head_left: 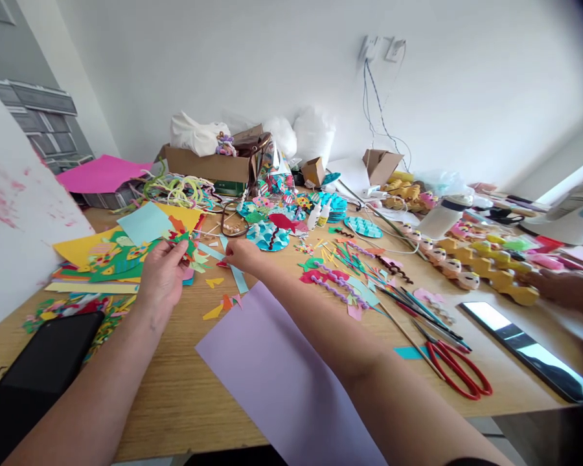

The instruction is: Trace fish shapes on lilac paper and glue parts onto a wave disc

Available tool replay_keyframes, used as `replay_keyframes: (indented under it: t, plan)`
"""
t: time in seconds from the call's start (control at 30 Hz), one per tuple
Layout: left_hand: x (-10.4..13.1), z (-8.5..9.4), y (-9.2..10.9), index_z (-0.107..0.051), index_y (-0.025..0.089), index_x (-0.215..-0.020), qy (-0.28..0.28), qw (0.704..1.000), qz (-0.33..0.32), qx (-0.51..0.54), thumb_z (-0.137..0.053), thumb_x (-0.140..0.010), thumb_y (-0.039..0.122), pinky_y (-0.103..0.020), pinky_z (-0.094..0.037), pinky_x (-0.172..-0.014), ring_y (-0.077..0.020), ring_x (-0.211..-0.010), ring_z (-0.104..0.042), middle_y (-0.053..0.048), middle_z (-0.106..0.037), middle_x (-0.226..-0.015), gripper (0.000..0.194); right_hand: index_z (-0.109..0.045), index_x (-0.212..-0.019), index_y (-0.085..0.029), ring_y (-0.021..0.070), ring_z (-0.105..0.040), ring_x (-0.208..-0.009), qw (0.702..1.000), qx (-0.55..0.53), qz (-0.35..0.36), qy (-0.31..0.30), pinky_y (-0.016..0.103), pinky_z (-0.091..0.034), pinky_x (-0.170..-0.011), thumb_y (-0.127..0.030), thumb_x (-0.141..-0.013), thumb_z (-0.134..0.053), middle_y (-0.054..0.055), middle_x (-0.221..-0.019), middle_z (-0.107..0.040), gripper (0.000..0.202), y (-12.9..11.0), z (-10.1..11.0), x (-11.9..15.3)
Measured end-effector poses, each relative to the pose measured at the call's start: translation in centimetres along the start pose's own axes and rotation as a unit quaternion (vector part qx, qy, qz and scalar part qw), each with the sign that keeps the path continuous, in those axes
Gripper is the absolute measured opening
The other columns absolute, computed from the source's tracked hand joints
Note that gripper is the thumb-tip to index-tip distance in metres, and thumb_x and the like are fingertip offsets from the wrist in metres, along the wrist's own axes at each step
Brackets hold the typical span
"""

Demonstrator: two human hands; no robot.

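Note:
My left hand (162, 275) is closed, pinching a small bunch of paper cutouts (188, 247) in green, red and orange. To its right my right hand (243, 254) is closed low over the table, beside light blue paper strips (240, 279). A small red paper piece (222, 263) shows at its fingertips; whether they grip it is hidden. Yellow and orange paper scraps (214, 310) lie just below the hands. A lilac paper sheet (272, 362) lies under my right forearm. Left of my left hand are stacked coloured papers (90, 249) with green and yellow cutouts on top.
Red-handled scissors (459, 369) and a phone (529, 349) lie at the right, with another person's hand (568, 291) beyond. A black phone (43, 362) lies at the left. Glue bottles (323, 213), blue paper discs (267, 237) and pipe cleaners (179, 191) stand or lie further back.

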State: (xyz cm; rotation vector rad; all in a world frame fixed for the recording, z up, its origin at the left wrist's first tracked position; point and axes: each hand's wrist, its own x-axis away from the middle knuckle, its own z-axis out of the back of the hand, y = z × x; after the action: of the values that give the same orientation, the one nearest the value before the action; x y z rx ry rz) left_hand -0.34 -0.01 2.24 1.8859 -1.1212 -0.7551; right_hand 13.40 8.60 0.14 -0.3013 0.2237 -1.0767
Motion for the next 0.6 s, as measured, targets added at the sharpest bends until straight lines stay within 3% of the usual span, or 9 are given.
replay_keyframes:
  t: [0.1,0.33,0.6]
  plan:
    - [0.1,0.0,-0.1,-0.057,0.016,-0.06,0.001,1.0,-0.002,-0.009,-0.072,-0.057,0.014,-0.016,-0.044,-0.051,-0.0069,-0.055,-0.055,0.003,-0.061,-0.062,0.015,-0.068,-0.089,-0.017,0.0237,-0.06,-0.091,1.0,0.016,-0.008,-0.011,0.026,-0.04,-0.063,-0.034,-0.073,-0.063,0.011,-0.098,-0.068,0.023,-0.1,-0.7,-0.4]
    - [0.2,-0.2,0.0,-0.056,0.016,-0.06,0.002,1.0,-0.003,-0.021,-0.072,-0.057,0.015,-0.016,-0.043,-0.05,-0.0067,-0.055,-0.053,0.004,-0.059,-0.062,0.016,-0.071,-0.086,-0.019,0.0205,-0.062,-0.086,0.999,0.004,-0.02,-0.025,0.023,-0.039,-0.06,-0.028,-0.073,-0.062,0.008,-0.094,-0.07,0.019,-0.3,-0.6,-0.7]
    - [0.2,-0.1,-0.2,-0.057,0.016,-0.06,0.002,1.0,-0.009,-0.029,-0.073,-0.055,0.018,-0.016,-0.043,-0.05,-0.0068,-0.056,-0.053,0.004,-0.06,-0.066,0.017,-0.07,-0.087,-0.018,0.0114,-0.061,-0.075,0.998,-0.057,-0.016,-0.004,0.018,-0.036,-0.053,-0.026,-0.078,-0.055,0.002,-0.085,-0.07,0.019,-0.3,0.4,0.5]
